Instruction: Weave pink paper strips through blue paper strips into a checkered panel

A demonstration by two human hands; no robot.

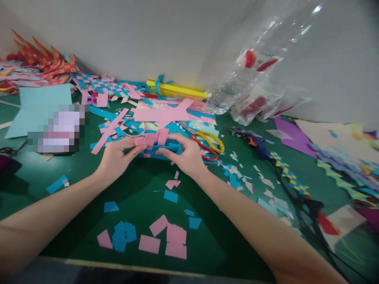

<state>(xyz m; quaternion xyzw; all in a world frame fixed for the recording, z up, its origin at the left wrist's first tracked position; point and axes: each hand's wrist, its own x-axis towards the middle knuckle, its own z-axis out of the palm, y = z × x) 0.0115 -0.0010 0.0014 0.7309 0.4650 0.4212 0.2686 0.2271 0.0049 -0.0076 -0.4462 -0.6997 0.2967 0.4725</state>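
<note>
**A pink and blue paper piece (pixel 150 139) between two hands**

The paper piece is small. Pink strips stand along its top, side by side, with bright blue parts below them. The blue end on the right looks curled or folded. It sits in the middle of the green table (pixel 79 221), just in front of a messy pile of paper strips (pixel 161 114). I can't tell if it touches the table.

The left hand (pixel 117 157) pinches the left end, with the thumb in front. The right hand (pixel 188 156) pinches the blue end, with its thumb in front and its fingers bent over the top and back. Both arms reach in from the bottom corners, and the hands face each other. Scissors (pixel 193 136) with red and yellow handles lie just beside the right hand.
</note>
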